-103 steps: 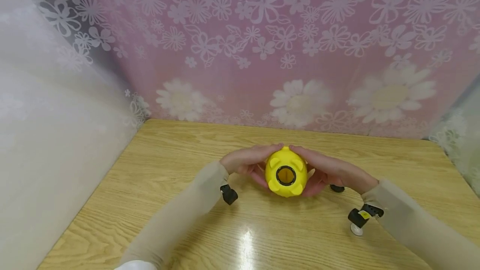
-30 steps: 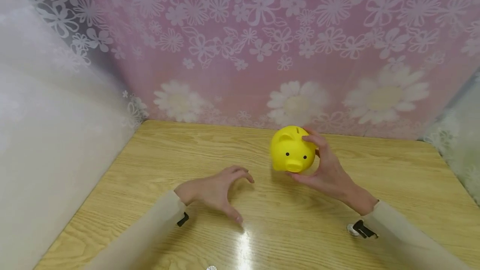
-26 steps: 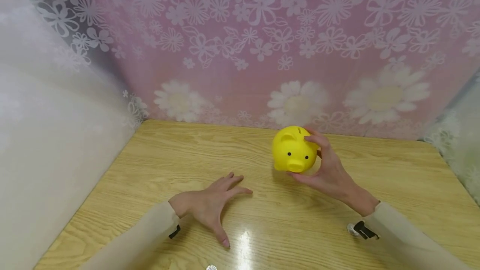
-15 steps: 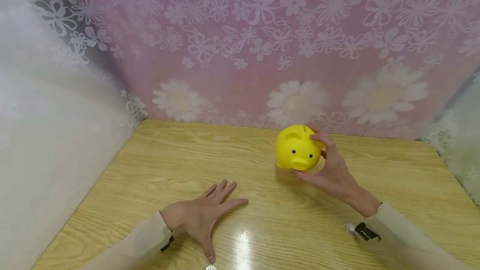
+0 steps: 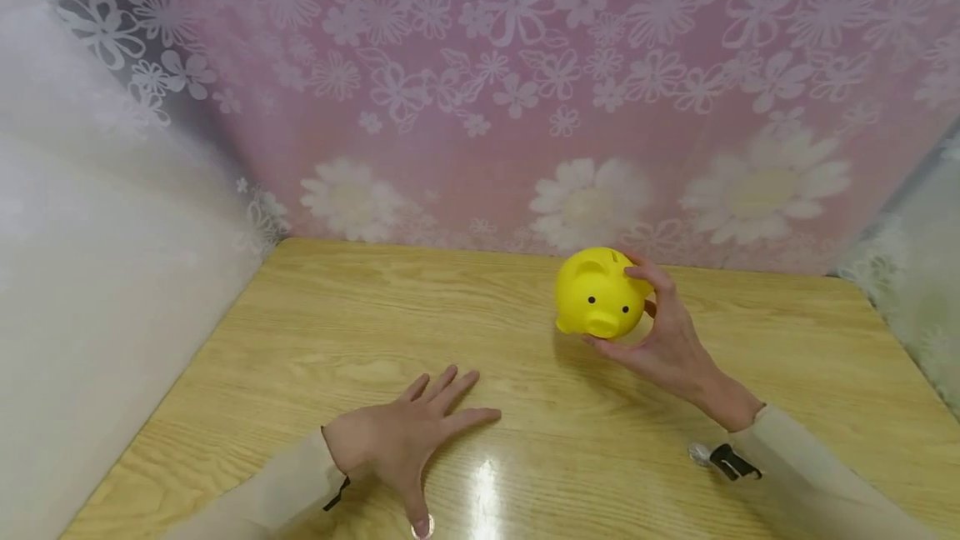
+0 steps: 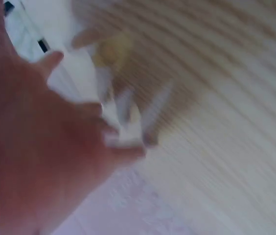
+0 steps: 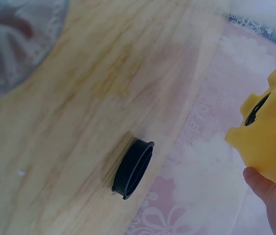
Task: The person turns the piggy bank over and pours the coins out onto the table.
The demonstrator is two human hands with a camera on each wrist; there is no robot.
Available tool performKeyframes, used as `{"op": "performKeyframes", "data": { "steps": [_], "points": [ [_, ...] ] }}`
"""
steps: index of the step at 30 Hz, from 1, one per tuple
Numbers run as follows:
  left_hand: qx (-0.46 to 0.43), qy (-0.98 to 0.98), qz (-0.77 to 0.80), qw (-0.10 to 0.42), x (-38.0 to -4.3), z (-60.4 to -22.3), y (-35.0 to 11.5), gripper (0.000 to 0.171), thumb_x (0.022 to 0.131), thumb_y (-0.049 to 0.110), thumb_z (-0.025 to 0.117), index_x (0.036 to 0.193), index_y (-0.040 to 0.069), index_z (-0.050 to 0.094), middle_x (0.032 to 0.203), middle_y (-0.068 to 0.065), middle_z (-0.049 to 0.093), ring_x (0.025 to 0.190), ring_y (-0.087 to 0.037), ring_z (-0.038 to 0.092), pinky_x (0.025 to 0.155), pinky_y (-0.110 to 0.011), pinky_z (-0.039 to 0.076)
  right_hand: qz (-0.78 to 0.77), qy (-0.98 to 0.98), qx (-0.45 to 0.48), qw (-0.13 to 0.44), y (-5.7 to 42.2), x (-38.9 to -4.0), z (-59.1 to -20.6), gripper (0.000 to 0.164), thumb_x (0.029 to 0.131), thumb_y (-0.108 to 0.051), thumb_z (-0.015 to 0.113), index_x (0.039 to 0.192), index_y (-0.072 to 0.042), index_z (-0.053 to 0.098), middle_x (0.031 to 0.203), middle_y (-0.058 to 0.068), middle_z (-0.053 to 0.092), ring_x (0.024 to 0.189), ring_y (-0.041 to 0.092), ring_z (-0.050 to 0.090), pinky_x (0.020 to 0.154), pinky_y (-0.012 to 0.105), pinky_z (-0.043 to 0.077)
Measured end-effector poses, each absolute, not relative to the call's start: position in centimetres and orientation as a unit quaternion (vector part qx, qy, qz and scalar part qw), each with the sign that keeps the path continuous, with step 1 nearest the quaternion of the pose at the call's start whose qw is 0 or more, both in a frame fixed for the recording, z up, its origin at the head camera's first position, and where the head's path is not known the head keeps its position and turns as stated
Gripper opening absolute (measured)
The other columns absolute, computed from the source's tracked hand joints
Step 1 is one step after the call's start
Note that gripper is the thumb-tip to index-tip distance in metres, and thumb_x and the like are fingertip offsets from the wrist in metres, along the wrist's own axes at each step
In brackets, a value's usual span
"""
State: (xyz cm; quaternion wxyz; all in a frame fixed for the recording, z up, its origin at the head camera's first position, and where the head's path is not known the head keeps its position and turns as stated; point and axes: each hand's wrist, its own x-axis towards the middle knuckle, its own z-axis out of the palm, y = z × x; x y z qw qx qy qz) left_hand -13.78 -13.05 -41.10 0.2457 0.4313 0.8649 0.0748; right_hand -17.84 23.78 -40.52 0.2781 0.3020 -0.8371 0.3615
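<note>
In the head view my right hand [image 5: 667,340] grips a yellow piggy bank [image 5: 596,294], thumb under the snout and fingers at its side near the coin slot. The bank's face points towards me. In the right wrist view its underside shows a dark-rimmed hole [image 7: 258,108] between stubby feet. My left hand [image 5: 405,444] is low over the table with fingers spread and straight. Its thumb tip lies over a silvery coin [image 5: 429,526] by the front edge of the view, covering most of it. The left wrist view shows the left hand [image 6: 45,142] blurred.
A second silvery disc, likely a coin [image 5: 698,453], lies beside the right wrist strap [image 5: 733,462]. In the right wrist view a black round plug [image 7: 133,169] rests on the wooden table [image 7: 79,122]. A pink flowered curtain [image 5: 450,107] hangs behind.
Both hands held the bank, hole towards me; my left hand has let go and moved down-left, its thumb reaching the coin. My right hand has turned the bank face-on and shifted slightly right.
</note>
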Motion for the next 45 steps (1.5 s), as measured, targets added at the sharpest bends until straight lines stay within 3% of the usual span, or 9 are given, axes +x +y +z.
{"op": "performKeyframes", "data": {
  "steps": [4, 7, 12, 17, 25, 29, 34, 42, 45],
  "points": [
    [0.378, 0.903, 0.129, 0.157, -16.6, -41.7, -13.3, 0.111, 0.073, 0.062, 0.084, 0.162, 0.030, 0.026, 0.172, -0.017, 0.004, 0.157, -0.049, 0.000, 0.120, -0.076, 0.012, 0.350, -0.839, 0.301, 0.288, 23.9, -18.0, -40.5, 0.107, 0.058, -0.004, 0.099, 0.142, 0.003, 0.034, 0.160, 0.021, 0.036, 0.136, 0.027, 0.047, 0.098, 0.007, 0.043],
    [0.325, 0.931, 0.138, 0.092, -18.9, -42.3, -12.6, 0.083, 0.085, 0.064, 0.074, 0.151, 0.023, 0.044, 0.163, -0.018, 0.029, 0.152, -0.048, 0.024, 0.114, -0.073, 0.029, 0.354, -0.834, 0.306, 0.291, 24.0, -18.1, -40.5, 0.100, 0.067, -0.020, 0.097, 0.143, 0.003, 0.035, 0.160, 0.021, 0.036, 0.137, 0.027, 0.047, 0.097, 0.007, 0.044],
    [0.272, 0.947, 0.153, 0.070, -20.8, -42.6, -9.5, 0.065, 0.090, 0.070, 0.062, 0.132, 0.021, 0.056, 0.136, -0.012, 0.052, 0.124, -0.037, 0.051, 0.096, -0.060, 0.045, 0.345, -0.816, 0.342, 0.311, 23.8, -18.3, -40.6, 0.085, 0.086, -0.052, 0.074, 0.139, 0.003, 0.038, 0.157, 0.030, 0.035, 0.142, 0.026, 0.043, 0.105, 0.008, 0.042],
    [0.313, 0.913, 0.262, 0.018, -21.5, -40.1, -7.2, 0.073, 0.093, 0.061, 0.066, 0.151, 0.025, 0.041, 0.151, -0.006, 0.046, 0.128, -0.030, 0.055, 0.099, -0.052, 0.052, 0.219, -0.780, 0.422, 0.408, 23.8, -18.6, -40.4, 0.052, 0.100, -0.046, 0.060, 0.133, -0.008, 0.046, 0.150, 0.035, 0.036, 0.145, 0.043, 0.038, 0.124, 0.024, 0.029],
    [0.546, 0.748, 0.319, -0.201, -22.1, -35.3, -4.3, 0.102, 0.075, 0.039, 0.092, 0.154, 0.013, 0.032, 0.168, -0.015, 0.022, 0.153, -0.030, 0.034, 0.120, -0.036, 0.041, 0.262, -0.728, 0.465, 0.430, 23.3, -18.3, -39.2, 0.052, 0.107, -0.034, 0.053, 0.148, -0.004, 0.041, 0.168, 0.015, 0.019, 0.158, 0.030, 0.023, 0.121, 0.020, 0.032],
    [0.574, 0.737, 0.298, -0.197, -21.9, -35.4, -3.3, 0.099, 0.075, 0.036, 0.092, 0.152, 0.013, 0.034, 0.167, -0.018, 0.022, 0.152, -0.030, 0.036, 0.118, -0.028, 0.041, 0.213, -0.683, 0.505, 0.484, 22.3, -18.7, -39.0, 0.037, 0.107, -0.021, 0.054, 0.144, -0.013, 0.051, 0.160, 0.023, 0.029, 0.153, 0.043, 0.026, 0.125, 0.035, 0.031],
    [0.556, 0.749, 0.314, -0.174, -21.8, -36.3, -2.9, 0.099, 0.077, 0.031, 0.092, 0.153, 0.011, 0.032, 0.167, -0.017, 0.021, 0.151, -0.027, 0.037, 0.117, -0.025, 0.042, 0.196, -0.702, 0.484, 0.484, 21.8, -18.5, -39.4, 0.034, 0.104, -0.033, 0.059, 0.132, -0.015, 0.051, 0.149, 0.030, 0.038, 0.147, 0.049, 0.035, 0.126, 0.038, 0.031],
    [0.460, 0.782, 0.421, -0.010, -21.9, -36.8, -3.0, 0.101, 0.083, 0.031, 0.087, 0.161, 0.024, 0.024, 0.170, 0.001, 0.019, 0.152, -0.018, 0.034, 0.117, -0.037, 0.044, 0.286, -0.784, 0.437, 0.335, 21.9, -18.2, -39.2, 0.072, 0.095, -0.047, 0.066, 0.140, 0.005, 0.045, 0.150, 0.037, 0.037, 0.136, 0.043, 0.044, 0.120, 0.018, 0.032],
    [0.416, 0.785, 0.457, 0.043, -21.7, -37.2, -3.0, 0.099, 0.085, 0.033, 0.085, 0.161, 0.033, 0.022, 0.167, 0.004, 0.025, 0.147, -0.020, 0.042, 0.113, -0.040, 0.048, 0.330, -0.807, 0.404, 0.278, 21.9, -17.8, -39.3, 0.086, 0.085, -0.041, 0.082, 0.145, 0.006, 0.042, 0.151, 0.030, 0.041, 0.134, 0.032, 0.048, 0.107, 0.018, 0.046]
  ]
}}
